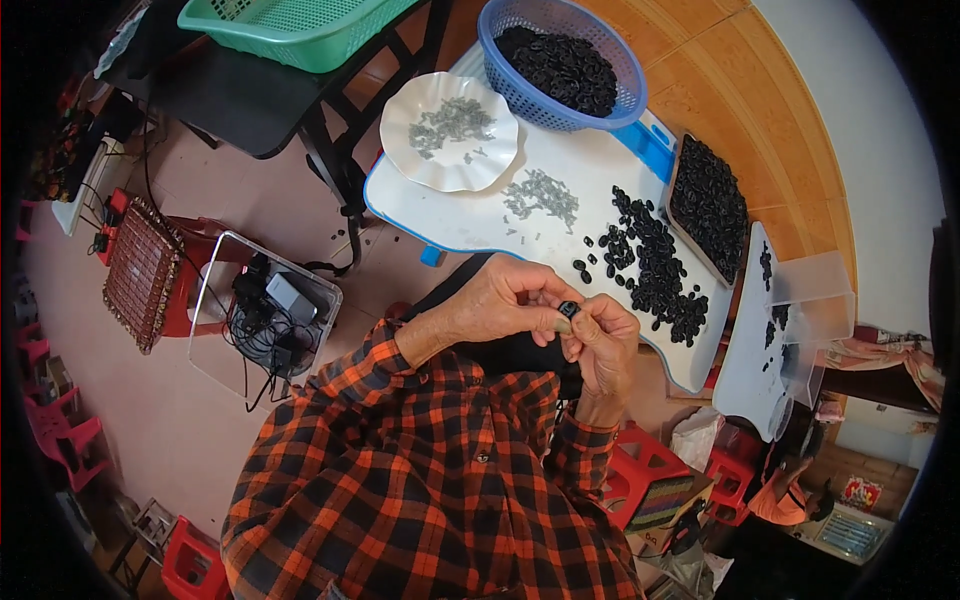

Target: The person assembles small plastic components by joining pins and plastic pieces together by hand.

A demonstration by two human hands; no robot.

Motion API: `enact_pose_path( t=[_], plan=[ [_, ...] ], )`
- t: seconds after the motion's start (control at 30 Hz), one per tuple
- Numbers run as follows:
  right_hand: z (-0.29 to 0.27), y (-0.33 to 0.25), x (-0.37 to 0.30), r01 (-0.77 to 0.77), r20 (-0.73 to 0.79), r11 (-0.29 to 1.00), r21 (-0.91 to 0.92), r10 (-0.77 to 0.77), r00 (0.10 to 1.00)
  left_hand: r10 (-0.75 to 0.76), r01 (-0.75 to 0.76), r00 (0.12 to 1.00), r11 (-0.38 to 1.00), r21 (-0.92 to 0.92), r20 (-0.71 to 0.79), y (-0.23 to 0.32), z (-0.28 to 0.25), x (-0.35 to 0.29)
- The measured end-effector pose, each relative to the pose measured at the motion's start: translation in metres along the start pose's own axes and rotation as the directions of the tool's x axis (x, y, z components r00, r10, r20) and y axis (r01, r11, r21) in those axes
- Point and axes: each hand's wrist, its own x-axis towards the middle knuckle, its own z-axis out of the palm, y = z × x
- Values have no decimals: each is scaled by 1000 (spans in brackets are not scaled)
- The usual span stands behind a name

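My left hand (500,302) and my right hand (607,348) meet in front of my chest, both closed in a pinch on one small black oval plastic piece (569,309). Its finer details are too small to make out. Just beyond my hands, a white table with a blue edge (455,222) carries a loose spread of similar black oval pieces (650,262). Left of these lies a scatter of tiny translucent grey pieces (542,197). More of the grey bits sit in a white plate with a wavy rim (398,150).
A blue basket (562,117) and a shallow tray (668,205) hold many black pieces. At left are a green basket (330,48) on a black table (262,118) and a clear box (335,295) of cables. Red stools (640,470) stand at lower right; a person in orange (778,500) is beyond.
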Motion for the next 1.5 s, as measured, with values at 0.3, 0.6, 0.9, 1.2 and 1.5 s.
enact_pose_path(
  t=[0.3,0.6,0.9,1.2,1.5],
  plan=[
    [21,-14,-13,27,-134,944,-327,-75,988,107,-103,993,992,73,-51,-4,4,-1],
    [32,-16,-16,-49,-221,880,-473,-65,973,82,-79,995,995,54,-62,-5,5,-4],
    [31,-13,-17,-10,-190,873,-488,-96,977,53,-54,996,998,-12,-72,-7,4,-5],
    [29,-10,-17,28,-164,870,-492,-124,979,51,-52,997,999,-10,-64,-9,3,-5],
    [33,-9,-15,27,-183,875,-484,-131,974,48,-48,996,999,-4,-77,-9,1,-6]
  ],
)
